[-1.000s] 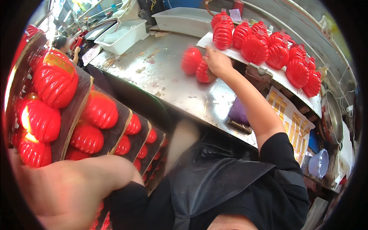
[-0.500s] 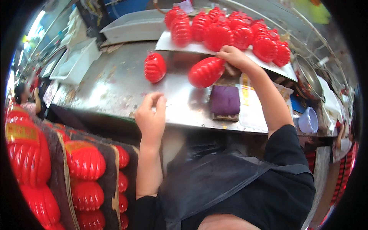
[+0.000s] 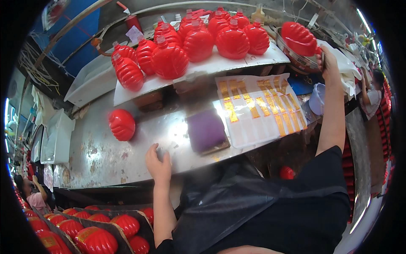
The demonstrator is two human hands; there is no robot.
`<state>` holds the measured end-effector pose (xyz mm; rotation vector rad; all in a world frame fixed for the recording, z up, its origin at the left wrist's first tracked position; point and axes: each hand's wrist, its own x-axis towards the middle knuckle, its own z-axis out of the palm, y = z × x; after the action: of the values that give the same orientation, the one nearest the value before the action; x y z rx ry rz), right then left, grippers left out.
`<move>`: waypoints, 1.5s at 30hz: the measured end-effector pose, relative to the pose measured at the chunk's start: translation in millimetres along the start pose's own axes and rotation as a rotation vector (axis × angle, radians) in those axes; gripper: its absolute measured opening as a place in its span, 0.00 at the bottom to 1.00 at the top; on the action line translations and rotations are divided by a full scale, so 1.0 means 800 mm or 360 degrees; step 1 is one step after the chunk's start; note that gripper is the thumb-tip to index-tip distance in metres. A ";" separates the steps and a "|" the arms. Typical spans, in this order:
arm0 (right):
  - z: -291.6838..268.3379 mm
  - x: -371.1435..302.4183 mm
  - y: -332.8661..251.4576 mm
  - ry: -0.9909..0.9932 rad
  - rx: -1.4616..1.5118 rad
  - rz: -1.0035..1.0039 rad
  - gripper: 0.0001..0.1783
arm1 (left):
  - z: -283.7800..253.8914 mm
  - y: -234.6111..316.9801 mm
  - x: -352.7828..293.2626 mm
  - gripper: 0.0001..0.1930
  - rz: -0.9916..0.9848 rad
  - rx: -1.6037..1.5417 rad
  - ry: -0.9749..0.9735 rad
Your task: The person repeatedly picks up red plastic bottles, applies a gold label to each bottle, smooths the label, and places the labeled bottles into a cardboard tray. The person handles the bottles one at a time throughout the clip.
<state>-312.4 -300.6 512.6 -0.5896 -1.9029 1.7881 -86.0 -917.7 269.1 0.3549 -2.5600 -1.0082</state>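
Observation:
My right hand [image 3: 328,63] is closed round the neck of a glossy red ribbed bottle [image 3: 298,37] and holds it tilted, high at the far right, over a round metal basin [image 3: 296,59]. Empty, my left hand [image 3: 159,165] hovers near the bench's front edge with thumb and fingers apart. Another red bottle [image 3: 122,124] is on the metal bench, beyond that hand and to its left. Between my arms sits a purple padded block [image 3: 207,130]. Right of the block lies a clear sheet with gold label strips [image 3: 253,106].
Several red bottles [image 3: 198,42] stand on a raised white board [image 3: 262,59] at the back. White plastic tubs [image 3: 57,137] are at the left. Lower left, dark-lined dividers separate more red bottles [image 3: 96,240]. A lilac bucket [image 3: 316,99] is at the right; other people sit at both sides.
My right hand has carried the red bottle from above the bench out to the far right. The view has turned to the right, showing the gold strips. My left hand's fingers have spread.

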 end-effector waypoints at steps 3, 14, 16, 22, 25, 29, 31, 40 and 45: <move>-0.036 0.087 0.040 0.0198 0.0023 -0.0131 0.16 | 0.021 0.002 0.000 0.34 0.0163 0.0360 -0.0046; -0.101 0.253 0.121 0.0513 -0.1777 -0.0498 0.28 | 0.028 0.019 -0.005 0.36 0.0106 0.0810 -0.0202; -0.102 0.250 0.120 0.0412 -0.1923 -0.0572 0.29 | 0.028 0.017 -0.008 0.36 0.0088 0.0825 -0.0217; -0.130 0.308 0.138 0.0021 -0.1821 -0.0564 0.32 | 0.022 0.005 -0.014 0.37 0.0105 0.0801 -0.0126; -0.158 0.364 0.164 -0.0093 -0.1595 -0.0556 0.20 | 0.013 -0.001 0.013 0.37 0.0185 0.0745 0.0306; -0.204 0.438 0.182 -0.0232 -0.1025 -0.0218 0.18 | -0.030 -0.023 0.140 0.38 0.0067 0.0728 0.1201; -0.219 0.460 0.189 -0.0158 -0.0649 -0.0143 0.18 | -0.048 -0.032 0.215 0.36 -0.0133 0.0760 0.1415; -0.210 0.305 0.086 0.0151 -0.0364 -0.0475 0.13 | -0.062 -0.048 0.264 0.19 -0.0377 -0.0051 0.0967; -0.113 0.116 -0.026 -0.0151 -0.0860 -0.0882 0.16 | -0.060 -0.031 0.238 0.15 -0.0195 -0.0127 0.0750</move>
<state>-333.0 -173.9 541.2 -0.1114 -2.3345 0.9736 -235.2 -1033.1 330.6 0.6492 -2.0902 -0.9330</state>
